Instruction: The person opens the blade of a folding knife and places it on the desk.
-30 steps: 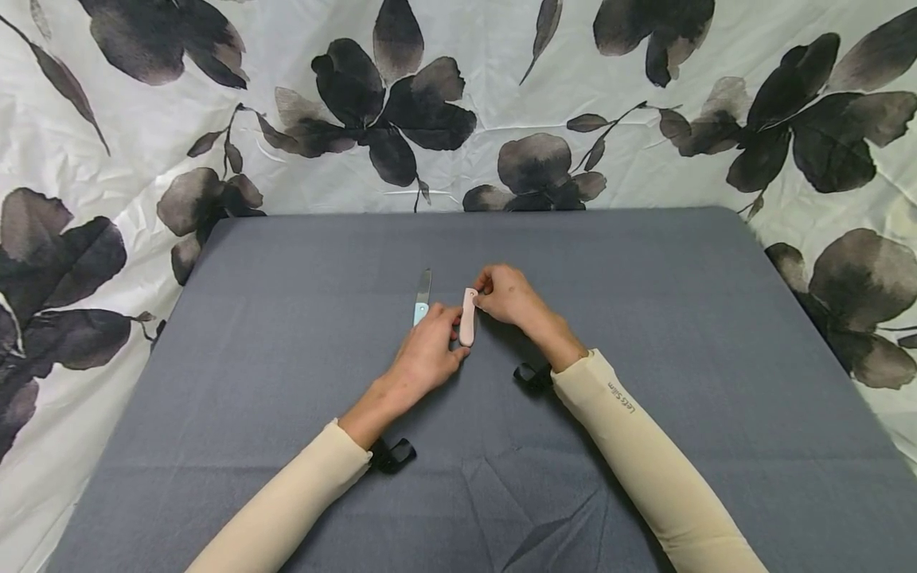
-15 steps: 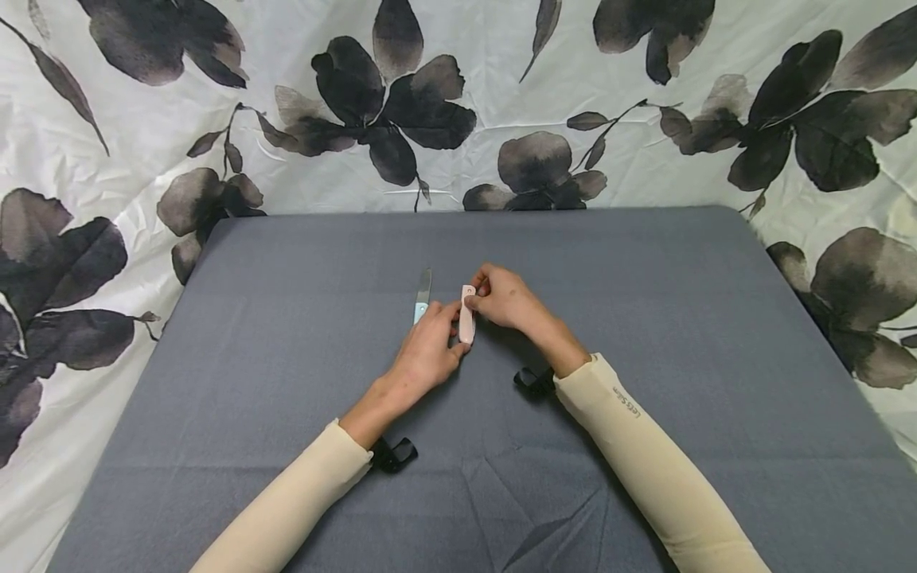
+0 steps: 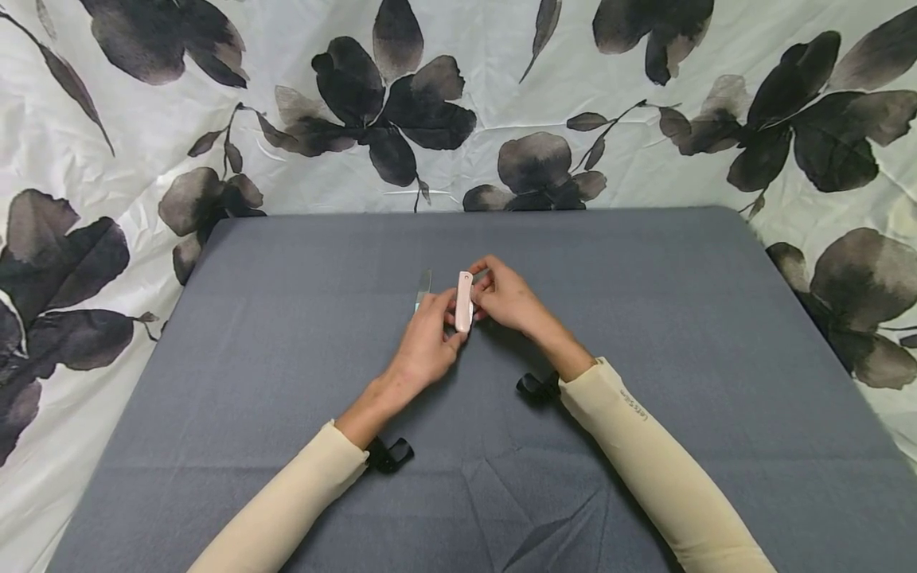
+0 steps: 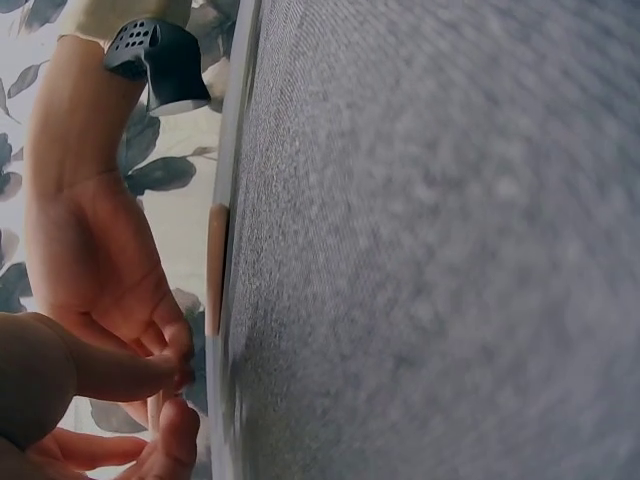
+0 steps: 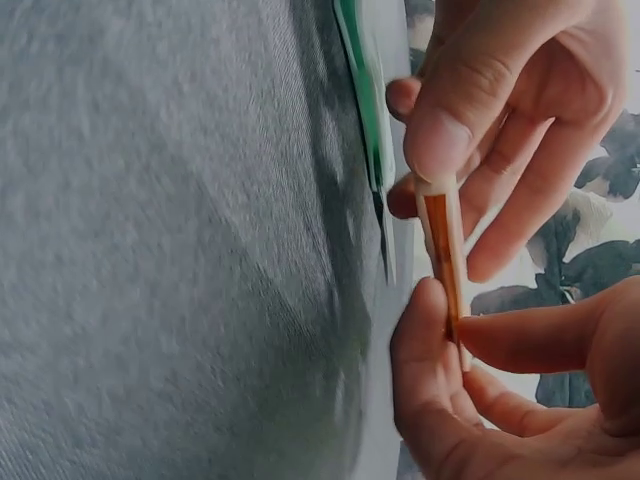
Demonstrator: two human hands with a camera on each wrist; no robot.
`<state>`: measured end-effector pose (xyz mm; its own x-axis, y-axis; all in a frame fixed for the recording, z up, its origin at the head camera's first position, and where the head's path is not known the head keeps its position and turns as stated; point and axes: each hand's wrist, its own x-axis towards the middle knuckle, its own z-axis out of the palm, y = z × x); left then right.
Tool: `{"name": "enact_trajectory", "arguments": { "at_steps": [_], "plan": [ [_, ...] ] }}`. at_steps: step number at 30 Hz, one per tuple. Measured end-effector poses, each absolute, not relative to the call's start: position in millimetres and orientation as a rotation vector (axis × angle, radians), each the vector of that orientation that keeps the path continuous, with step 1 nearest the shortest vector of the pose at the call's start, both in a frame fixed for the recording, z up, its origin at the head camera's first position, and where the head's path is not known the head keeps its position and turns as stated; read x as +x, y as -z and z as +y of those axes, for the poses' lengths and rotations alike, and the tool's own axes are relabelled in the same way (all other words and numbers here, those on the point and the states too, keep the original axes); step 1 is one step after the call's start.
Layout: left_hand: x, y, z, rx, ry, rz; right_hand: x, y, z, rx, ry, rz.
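Observation:
A slim pale pink folding knife (image 3: 464, 302) is held nearly upright between both hands. The left hand (image 3: 423, 346) grips its lower end, and the right hand (image 3: 510, 301) pinches its side near the upper part. Seen in the right wrist view, the knife's narrow edge (image 5: 440, 240) shows an orange-brown strip, with the left hand (image 5: 540, 90) and right hand (image 5: 560, 370) at opposite ends. In the left wrist view the fingers mostly hide it. Beyond the left hand, a second knife's blade (image 3: 425, 282) points away; its light blue handle is mostly covered, looking green (image 5: 365, 100) at the right wrist.
Grey cloth covers the table (image 3: 286, 382), with creases near its front. Black straps hang at the left wrist (image 3: 390, 455) and right wrist (image 3: 537, 388). A white curtain (image 3: 308, 187) with dark flowers stands behind the table's far edge.
Both hands have moved slightly away from the body with the pink knife. The right fingers have shifted from its top to its side, and the left hand covers more of the blue handle.

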<state>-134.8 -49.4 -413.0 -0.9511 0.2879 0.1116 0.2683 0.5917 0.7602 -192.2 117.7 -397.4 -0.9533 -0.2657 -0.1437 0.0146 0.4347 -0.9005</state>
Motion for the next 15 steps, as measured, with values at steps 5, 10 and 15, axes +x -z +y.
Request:
{"name": "enact_trajectory", "arguments": {
  "at_steps": [5, 10, 15],
  "plan": [
    [-135.6, 409.9, -50.8, 0.469, -1.357, 2.793, -191.4, 396.6, 116.8, -0.216, 1.667, 2.356],
    [-135.6, 407.2, -52.2, 0.421, -1.398, 2.779, -190.2, 394.7, 116.0, -0.207, 1.742, 2.338],
    [-136.0, 407.1, -53.8, 0.402, -1.435, 2.75, -187.5, 394.1, 115.5, -0.202, 1.8, 2.344]
  ]
}}
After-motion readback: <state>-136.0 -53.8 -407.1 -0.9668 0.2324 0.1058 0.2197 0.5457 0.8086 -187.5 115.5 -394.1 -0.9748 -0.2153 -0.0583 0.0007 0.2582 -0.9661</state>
